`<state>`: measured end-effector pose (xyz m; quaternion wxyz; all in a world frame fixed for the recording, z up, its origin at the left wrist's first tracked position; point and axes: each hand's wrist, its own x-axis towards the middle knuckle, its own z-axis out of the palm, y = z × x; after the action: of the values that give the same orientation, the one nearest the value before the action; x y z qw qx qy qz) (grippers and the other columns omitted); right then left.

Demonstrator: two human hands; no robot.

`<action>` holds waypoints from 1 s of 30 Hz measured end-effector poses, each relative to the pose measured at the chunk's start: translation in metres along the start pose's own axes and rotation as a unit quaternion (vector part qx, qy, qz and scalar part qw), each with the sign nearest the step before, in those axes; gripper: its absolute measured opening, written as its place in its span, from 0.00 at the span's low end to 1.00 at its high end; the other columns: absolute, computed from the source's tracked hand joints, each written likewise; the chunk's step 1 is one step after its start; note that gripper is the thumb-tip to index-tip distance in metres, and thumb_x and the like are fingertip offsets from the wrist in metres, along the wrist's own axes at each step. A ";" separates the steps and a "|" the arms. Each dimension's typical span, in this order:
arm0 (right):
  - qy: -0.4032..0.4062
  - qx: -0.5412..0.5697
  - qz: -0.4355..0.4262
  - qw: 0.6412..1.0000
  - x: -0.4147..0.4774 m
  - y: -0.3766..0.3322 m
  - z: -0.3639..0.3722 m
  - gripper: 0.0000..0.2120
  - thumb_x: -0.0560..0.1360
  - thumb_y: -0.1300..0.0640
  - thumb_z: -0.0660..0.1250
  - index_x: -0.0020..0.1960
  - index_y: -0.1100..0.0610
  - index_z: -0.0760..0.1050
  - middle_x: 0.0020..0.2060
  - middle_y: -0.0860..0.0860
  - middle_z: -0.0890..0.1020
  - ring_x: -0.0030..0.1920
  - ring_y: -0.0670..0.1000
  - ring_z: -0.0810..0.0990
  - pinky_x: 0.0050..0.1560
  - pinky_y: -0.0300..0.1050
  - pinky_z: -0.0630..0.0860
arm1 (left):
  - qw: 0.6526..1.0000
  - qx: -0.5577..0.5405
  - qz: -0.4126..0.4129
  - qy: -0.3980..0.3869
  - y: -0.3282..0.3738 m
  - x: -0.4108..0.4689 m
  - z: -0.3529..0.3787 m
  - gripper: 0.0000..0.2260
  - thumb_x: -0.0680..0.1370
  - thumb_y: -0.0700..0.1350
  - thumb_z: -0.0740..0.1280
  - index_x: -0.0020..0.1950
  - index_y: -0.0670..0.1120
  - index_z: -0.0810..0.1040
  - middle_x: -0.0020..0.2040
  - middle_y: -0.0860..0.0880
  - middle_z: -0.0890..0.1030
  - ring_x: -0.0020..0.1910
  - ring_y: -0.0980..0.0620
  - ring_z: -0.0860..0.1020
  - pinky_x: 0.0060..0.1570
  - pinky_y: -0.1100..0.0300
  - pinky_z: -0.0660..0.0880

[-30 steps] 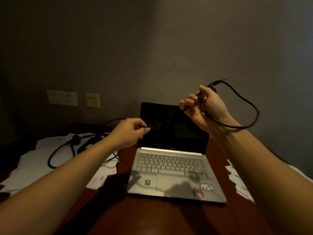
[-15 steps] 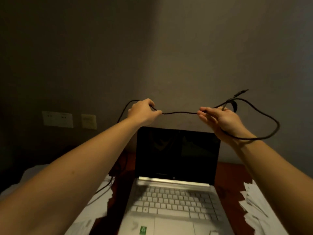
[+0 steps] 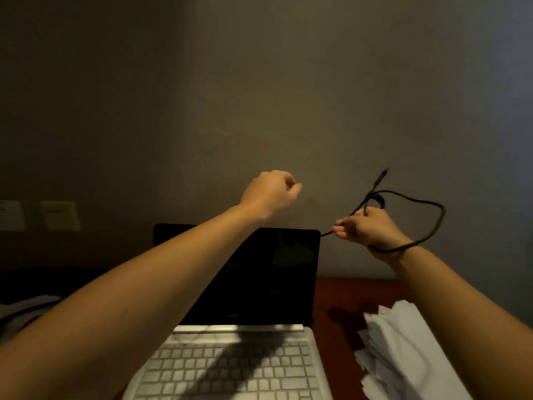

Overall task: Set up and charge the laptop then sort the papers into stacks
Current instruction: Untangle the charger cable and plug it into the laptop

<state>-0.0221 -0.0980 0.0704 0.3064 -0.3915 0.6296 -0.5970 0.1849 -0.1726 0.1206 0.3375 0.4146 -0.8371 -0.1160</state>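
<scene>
Your right hand (image 3: 366, 229) pinches the black charger cable (image 3: 389, 250). The cable forms 1 loop right of the hand and crosses your wrist. Its plug (image 3: 381, 178) points upward above the hand. Your left hand (image 3: 269, 194) is curled; its contents cannot be determined. The open laptop (image 3: 288, 269) sits below.

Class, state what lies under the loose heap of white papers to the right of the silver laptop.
The red-brown wooden table shows beside the white papers; anything directly beneath the heap is covered.

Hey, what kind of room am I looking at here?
Probably a desk in a home office or hotel room: an open laptop on a dark wooden desk, loose papers beside it, wall outlets behind.
</scene>
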 end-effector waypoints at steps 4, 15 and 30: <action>0.001 -0.084 0.039 0.996 -0.003 0.027 -0.028 0.20 0.77 0.77 0.57 0.36 0.55 0.63 0.31 0.66 0.62 0.27 0.56 0.69 0.26 0.43 0.70 | 0.995 -0.046 0.067 -0.060 0.041 -0.036 0.038 0.10 0.81 0.53 0.66 0.45 0.52 0.83 0.38 0.57 0.81 0.41 0.56 0.80 0.38 0.59 0.72; 0.070 -0.148 0.126 0.978 -0.043 0.084 -0.105 0.10 0.81 0.65 0.54 0.55 0.68 0.73 0.32 0.56 0.68 0.29 0.50 0.68 0.30 0.44 0.65 | 0.989 -0.135 0.007 -0.066 0.046 -0.100 0.083 0.06 0.80 0.52 0.69 0.52 0.51 0.81 0.45 0.52 0.82 0.42 0.56 0.80 0.39 0.62 0.77; -0.075 0.122 0.152 0.978 -0.063 0.043 -0.028 0.25 0.79 0.32 0.50 0.38 0.53 0.60 0.29 0.50 0.61 0.18 0.46 0.57 0.19 0.33 0.53 | 0.972 0.119 -0.119 0.164 -0.115 -0.189 -0.020 0.15 0.79 0.57 0.69 0.59 0.49 0.73 0.30 0.51 0.77 0.30 0.50 0.77 0.31 0.53 0.75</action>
<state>-0.0195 -0.0305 0.0253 0.4851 -0.2948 0.5795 -0.5847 0.3503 -0.0976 -0.0076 0.4027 0.5618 -0.7225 0.0146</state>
